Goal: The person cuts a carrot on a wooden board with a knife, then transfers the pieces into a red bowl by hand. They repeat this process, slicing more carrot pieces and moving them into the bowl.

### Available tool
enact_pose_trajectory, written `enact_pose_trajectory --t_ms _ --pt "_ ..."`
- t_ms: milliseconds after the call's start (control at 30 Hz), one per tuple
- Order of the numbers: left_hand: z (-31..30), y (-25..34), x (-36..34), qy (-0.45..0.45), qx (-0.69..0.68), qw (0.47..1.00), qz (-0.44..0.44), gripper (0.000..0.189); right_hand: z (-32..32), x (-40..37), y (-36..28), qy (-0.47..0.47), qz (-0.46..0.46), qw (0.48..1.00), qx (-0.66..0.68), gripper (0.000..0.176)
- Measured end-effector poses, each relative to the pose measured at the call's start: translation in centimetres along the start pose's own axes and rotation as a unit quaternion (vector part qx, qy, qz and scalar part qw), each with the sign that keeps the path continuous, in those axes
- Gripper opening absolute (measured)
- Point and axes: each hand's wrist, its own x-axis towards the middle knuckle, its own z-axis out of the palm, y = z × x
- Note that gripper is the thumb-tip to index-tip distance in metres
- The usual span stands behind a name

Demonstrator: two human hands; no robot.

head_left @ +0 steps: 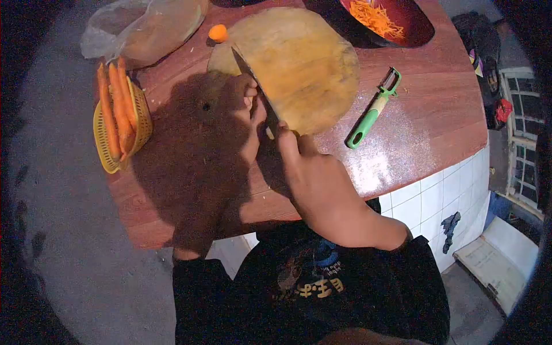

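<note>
My right hand (325, 187) is closed around the handle of a kitchen knife (267, 102). The blade slants up and to the left over the left side of a round wooden cutting board (322, 75). Close beside the blade, at the board's left edge, is my left hand (253, 118), in deep shadow with its fingers curled in. Whatever it may grip is hidden. A short orange carrot piece (218, 33) lies by the board's upper left edge.
A yellow plastic basket (145, 115) holds several carrots (122, 112) at the left. Clear plastic bag (129, 29) behind it. A green-handled peeler (374, 109) lies right of the board. At the top right, a dark bowl (418, 26) holds carrot shreds (374, 18).
</note>
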Motion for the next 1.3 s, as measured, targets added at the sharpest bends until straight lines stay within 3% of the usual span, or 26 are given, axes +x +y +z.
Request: enact_pose_trajectory --t_ms 33,67,133,200,267,367,600,1300 --pt "0.0 0.5 0.0 0.043 -0.124 0.988 -0.076 0.017 0.0 0.0 0.0 -0.017 0.007 1.000 0.009 0.044" --pt "-0.1 0.7 -0.1 0.040 -0.137 0.985 -0.097 0.017 0.0 0.1 -0.1 -0.034 0.015 0.999 0.018 0.055" --pt "-0.5 0.8 -0.5 -0.007 -0.035 0.998 -0.050 0.017 0.0 0.9 0.1 -0.026 -0.007 0.998 0.056 0.055" --pt "-1.4 0.9 -0.7 -0.070 0.140 0.986 0.062 0.017 0.3 2.2 0.0 -0.020 -0.029 0.995 0.094 0.055" --pt "-1.8 1.2 -0.6 -0.094 0.211 0.967 0.112 0.017 0.6 3.7 -0.4 -0.043 0.030 0.991 0.120 0.053" --pt "-2.0 1.2 -0.6 -0.102 0.234 0.958 0.132 0.017 1.1 3.1 -0.2 0.042 -0.014 0.996 0.078 0.058" --pt "-1.8 1.1 -0.7 -0.110 0.258 0.947 0.157 0.017 0.8 2.6 -0.6 -0.030 0.035 0.990 0.133 0.057" --pt "-2.2 2.2 -0.4 -0.127 0.286 0.930 0.193 0.018 2.1 3.9 -0.8 0.040 -0.021 0.992 0.120 0.057"
